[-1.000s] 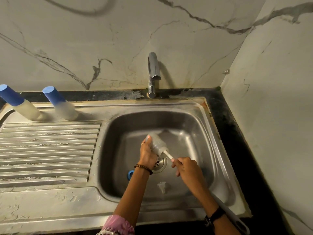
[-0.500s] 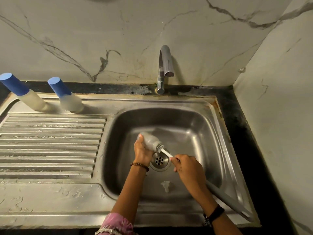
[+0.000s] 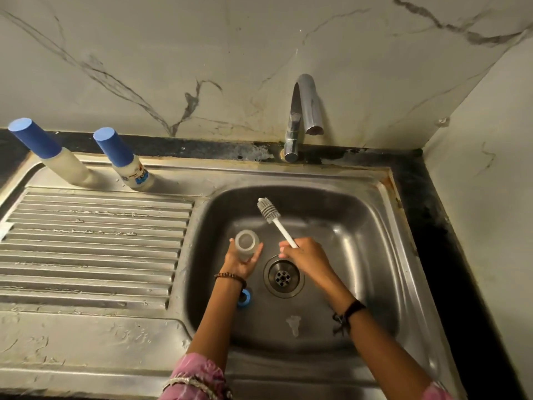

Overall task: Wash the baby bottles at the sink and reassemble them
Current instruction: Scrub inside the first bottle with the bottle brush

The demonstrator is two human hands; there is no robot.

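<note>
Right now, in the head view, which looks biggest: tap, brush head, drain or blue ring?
1. tap
2. drain
3. brush head
4. blue ring, partly hidden by the wrist, so unsure.

Both forearms reach forward and slightly inward, pink sleeves at the elbows, a beaded band on the left wrist and a dark band on the right. The left hand [image 3: 243, 259] is palm up, fingers and thumb curled round a clear bottle [image 3: 246, 245]. Just to its right, the right hand [image 3: 305, 253] grips a brush handle [image 3: 284, 230], knuckles up, the brush head pointing away.
</note>
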